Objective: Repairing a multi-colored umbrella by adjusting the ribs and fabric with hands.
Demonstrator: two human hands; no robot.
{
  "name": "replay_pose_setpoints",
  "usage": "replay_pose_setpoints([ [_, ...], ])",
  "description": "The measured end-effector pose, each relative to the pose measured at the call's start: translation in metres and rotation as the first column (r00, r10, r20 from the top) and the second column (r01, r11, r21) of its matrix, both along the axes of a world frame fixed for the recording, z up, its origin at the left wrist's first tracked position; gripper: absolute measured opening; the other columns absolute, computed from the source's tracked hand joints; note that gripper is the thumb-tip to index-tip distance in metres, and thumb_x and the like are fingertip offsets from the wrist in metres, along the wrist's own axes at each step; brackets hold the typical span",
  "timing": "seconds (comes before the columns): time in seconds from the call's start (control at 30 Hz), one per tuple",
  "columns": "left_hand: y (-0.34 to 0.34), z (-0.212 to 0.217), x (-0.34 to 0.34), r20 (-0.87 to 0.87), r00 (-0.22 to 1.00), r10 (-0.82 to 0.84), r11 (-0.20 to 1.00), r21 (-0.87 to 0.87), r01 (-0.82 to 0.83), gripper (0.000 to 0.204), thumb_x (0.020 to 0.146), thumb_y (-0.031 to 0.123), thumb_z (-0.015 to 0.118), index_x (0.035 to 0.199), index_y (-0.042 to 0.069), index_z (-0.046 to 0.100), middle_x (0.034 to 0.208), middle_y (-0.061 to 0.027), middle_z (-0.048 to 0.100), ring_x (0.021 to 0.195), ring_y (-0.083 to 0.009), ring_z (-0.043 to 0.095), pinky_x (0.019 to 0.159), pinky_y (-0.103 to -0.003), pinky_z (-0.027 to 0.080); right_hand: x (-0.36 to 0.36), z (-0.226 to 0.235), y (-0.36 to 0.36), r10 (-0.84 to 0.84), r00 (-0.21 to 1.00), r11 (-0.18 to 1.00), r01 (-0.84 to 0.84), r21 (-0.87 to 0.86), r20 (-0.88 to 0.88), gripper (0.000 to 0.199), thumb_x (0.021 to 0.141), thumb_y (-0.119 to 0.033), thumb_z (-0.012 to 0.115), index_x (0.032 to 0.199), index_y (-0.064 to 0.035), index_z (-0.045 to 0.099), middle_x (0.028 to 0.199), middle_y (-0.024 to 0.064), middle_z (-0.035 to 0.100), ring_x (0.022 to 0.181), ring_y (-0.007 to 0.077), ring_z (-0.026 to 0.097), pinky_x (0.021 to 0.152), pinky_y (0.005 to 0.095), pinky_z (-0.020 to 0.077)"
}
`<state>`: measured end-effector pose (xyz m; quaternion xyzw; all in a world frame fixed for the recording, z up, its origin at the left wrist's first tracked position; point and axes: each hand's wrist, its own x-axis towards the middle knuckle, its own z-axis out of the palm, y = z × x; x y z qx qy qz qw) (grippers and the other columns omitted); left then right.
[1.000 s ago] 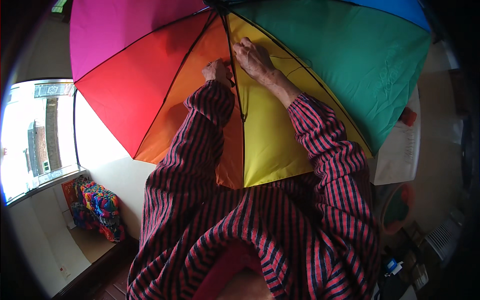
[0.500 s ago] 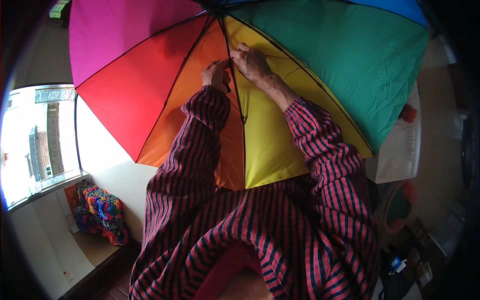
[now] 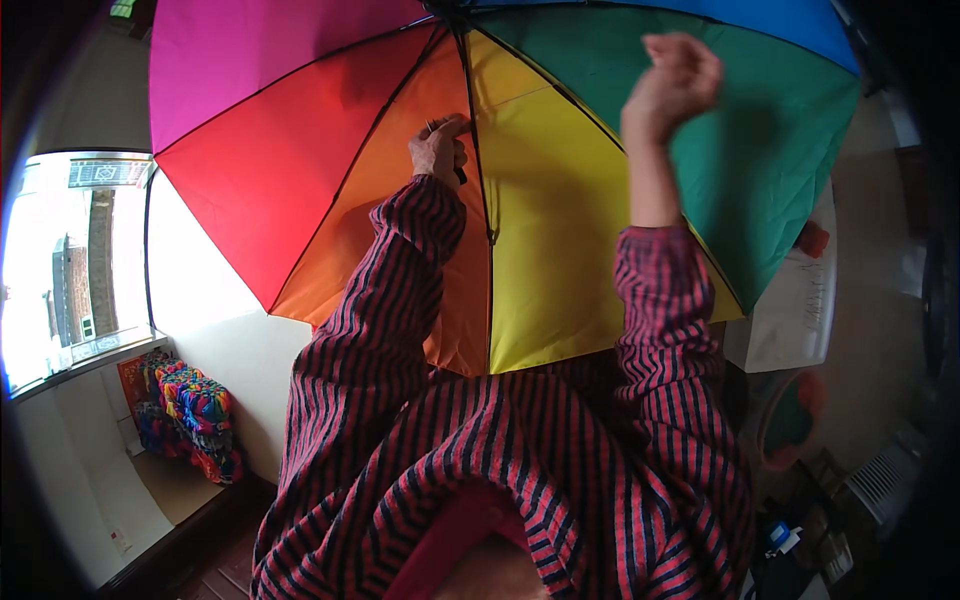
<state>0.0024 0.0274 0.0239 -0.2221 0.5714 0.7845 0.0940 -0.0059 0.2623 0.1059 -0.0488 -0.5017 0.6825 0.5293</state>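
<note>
An open umbrella [image 3: 560,230] with panels in several colours spreads in front of me, its dark ribs meeting at the top. My left hand [image 3: 436,150] is closed against the orange panel, thumb and forefinger pinching at the rib [image 3: 474,140] between orange and yellow. Something small and dark, with a thin tip, shows in that hand; its kind is unclear. A fine thread [image 3: 520,98] runs taut from near this pinch across the yellow panel towards my right hand [image 3: 674,85]. That hand is raised before the green panel, fingers pinched together and slightly blurred; any needle in it cannot be made out.
A bright window [image 3: 75,260] is at the left, with a bundle of multicoloured yarn or cloth [image 3: 195,405] below it. Behind the umbrella on the right stand a white surface [image 3: 790,320] and a round pinkish basin [image 3: 790,420]. Cluttered items lie at lower right.
My right hand has moved away from the rib, to the right and upward, and the loose thread has drawn straight. My left hand stays at the rib.
</note>
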Motion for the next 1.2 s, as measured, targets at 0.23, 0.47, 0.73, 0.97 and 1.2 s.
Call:
replay_pose_setpoints([
  [0.23,-0.004,-0.001,-0.004,0.033,0.999,-0.021,1.000,0.023,0.021,0.014,0.088,0.008,0.055,0.095,-0.002,0.062,0.085,-0.0100,0.065,0.047,-0.0071,0.035,0.040,-0.023,0.028,-0.014,-0.099,-0.094,-0.247,0.834,0.431,-0.362,0.827,0.494,0.009,0.078,-0.007,0.056,0.070,-0.0038,0.055,0.063,0.0105,0.057,0.061,0.0250,0.060,0.055,0.0356,0.0478],
  [0.47,-0.005,-0.002,-0.005,0.054,0.998,-0.012,0.998,0.065,0.009,0.014,0.088,0.008,0.056,0.096,-0.002,0.062,0.084,-0.0102,0.064,0.048,-0.0080,0.036,0.040,-0.023,0.029,-0.002,-0.098,-0.100,-0.192,0.829,0.229,-0.483,0.845,0.526,0.007,0.075,-0.005,0.054,0.068,-0.0040,0.055,0.065,0.0134,0.058,0.062,0.0320,0.061,0.053,0.0427,0.0466],
  [0.73,-0.004,-0.003,-0.009,0.067,0.998,-0.020,0.996,0.091,0.014,0.013,0.086,0.007,0.059,0.093,-0.003,0.062,0.078,-0.0088,0.062,0.046,-0.0082,0.036,0.039,-0.023,0.028,-0.021,-0.087,-0.087,-0.109,0.805,0.040,-0.583,0.812,0.583,0.014,0.080,-0.011,0.052,0.075,-0.0041,0.063,0.068,0.0158,0.062,0.065,0.0318,0.064,0.056,0.0398,0.0504],
  [0.97,0.008,-0.005,-0.015,0.055,0.998,-0.031,0.991,-0.128,0.037,0.009,0.083,0.008,0.059,0.087,0.000,0.061,0.061,-0.0051,0.055,0.043,-0.0092,0.038,0.037,-0.024,0.028,-0.020,-0.099,-0.087,-0.003,0.886,0.109,-0.460,0.881,0.464,0.011,0.079,-0.010,0.052,0.074,-0.0042,0.059,0.074,0.0182,0.060,0.068,0.0346,0.062,0.056,0.0433,0.0494],
  [1.2,0.018,0.001,-0.007,0.185,0.966,0.183,0.983,-0.037,-0.179,0.007,0.083,0.008,0.057,0.083,0.001,0.058,0.059,-0.0034,0.049,0.042,-0.0107,0.037,0.037,-0.026,0.028,-0.008,-0.104,-0.088,-0.084,0.862,0.297,-0.458,0.838,0.501,0.008,0.075,-0.008,0.060,0.079,-0.0054,0.054,0.082,0.0140,0.054,0.067,0.0353,0.057,0.055,0.0429,0.0471],
])
